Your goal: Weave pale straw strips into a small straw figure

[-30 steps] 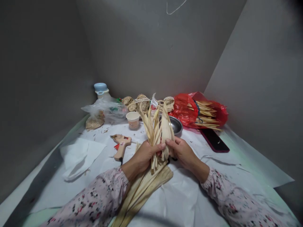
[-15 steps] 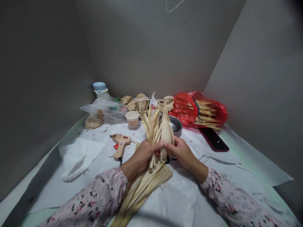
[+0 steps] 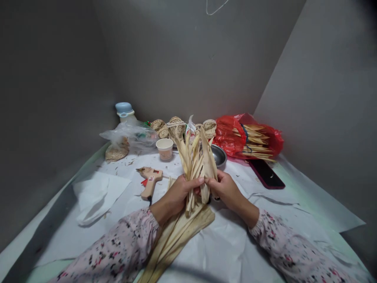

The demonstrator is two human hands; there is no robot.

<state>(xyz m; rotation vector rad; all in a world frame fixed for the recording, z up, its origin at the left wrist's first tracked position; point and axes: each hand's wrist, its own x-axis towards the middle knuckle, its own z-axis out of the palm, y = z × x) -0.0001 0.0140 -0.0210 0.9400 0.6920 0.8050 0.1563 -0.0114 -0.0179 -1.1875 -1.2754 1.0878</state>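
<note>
My left hand [image 3: 179, 193] is closed around a bundle of dried husk strips [image 3: 192, 159], pale yellow and fanned out at the top. A broader dried husk leaf [image 3: 209, 163] is pinched in my right hand [image 3: 226, 189], upright against the bundle's right side. The two thumbs nearly meet in front. Below my hands, a pile of long dried leaves [image 3: 179, 239] lies on the white sheet. Just behind my right fingers, small dark loops, perhaps scissor handles [image 3: 217, 199], are mostly hidden.
A glue gun [image 3: 150, 181] lies to the left, with a paper cup [image 3: 165, 149] behind it. A metal bowl [image 3: 220, 156] sits behind my hands. Farther right are a red plastic bag [image 3: 229, 135] of dried strips and a phone [image 3: 267, 173]. Woven pieces [image 3: 176, 126] line the back wall.
The broad leaf has tilted slightly, its lower end now showing lower between my hands. The bundle's strips have shifted a little. Both hands stay almost in place.
</note>
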